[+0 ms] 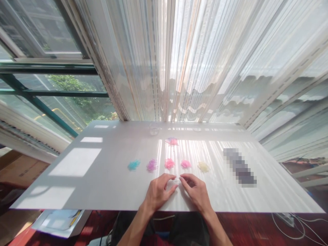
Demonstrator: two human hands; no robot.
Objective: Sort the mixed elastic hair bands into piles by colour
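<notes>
My left hand point(161, 191) is over the near middle of the white table point(110, 191). Its index finger and thumb curve apart, with nothing visible gripped between them. Facing it, my right hand point(196, 191) has thumb and index fingertips brought close together; whatever they pinch is too small to make out. A faint whitish cluster point(176, 180) lies among the fingertips. Just beyond the hands runs a row of small tangled piles: teal point(133, 165), purple point(152, 165), red-pink point(169, 164), pink point(186, 164) and pale yellow point(203, 166). Behind them sits a mixed pink-and-purple pile point(172, 141).
A clear container point(154, 129) stands near the back edge, with a clear, flat round piece point(196, 130) to its right. A pixelated dark object point(239, 167) lies at the right. Striped sheer curtains point(164, 61) hang behind the table. Sunlight streaks the tabletop.
</notes>
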